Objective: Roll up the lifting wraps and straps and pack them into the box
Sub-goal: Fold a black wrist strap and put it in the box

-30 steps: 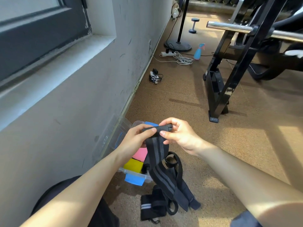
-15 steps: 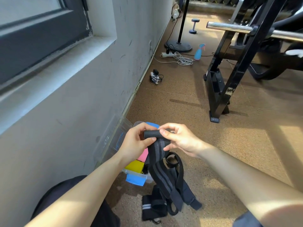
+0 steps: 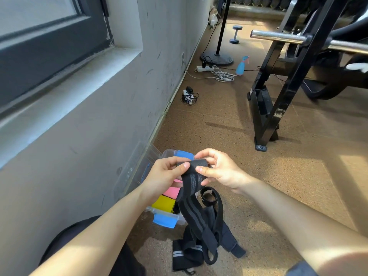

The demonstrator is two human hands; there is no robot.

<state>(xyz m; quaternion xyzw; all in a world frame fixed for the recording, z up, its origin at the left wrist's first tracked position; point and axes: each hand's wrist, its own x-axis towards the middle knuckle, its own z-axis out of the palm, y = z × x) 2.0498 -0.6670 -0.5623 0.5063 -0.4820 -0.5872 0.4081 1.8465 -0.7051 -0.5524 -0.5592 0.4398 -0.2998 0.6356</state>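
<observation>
Right, black ribbed elastic wrap (image 3: 191, 176) w/ grey stripes, rolled end pinched btwn left hand (image 3: 166, 177) & right hand (image 3: 219, 172), tail hanging below.

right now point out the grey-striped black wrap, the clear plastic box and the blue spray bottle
grey-striped black wrap (image 3: 192, 179): head view, striped band below the roll
clear plastic box (image 3: 159, 212): head view, near rim
blue spray bottle (image 3: 240, 68): head view, body

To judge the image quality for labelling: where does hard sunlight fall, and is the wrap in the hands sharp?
Head view: sunlight makes bright patches on the floor at right and on both forearms; a dark shadow band lies beside the rack; the wrap, pinched by the left hand and right hand, is sharp.
</observation>
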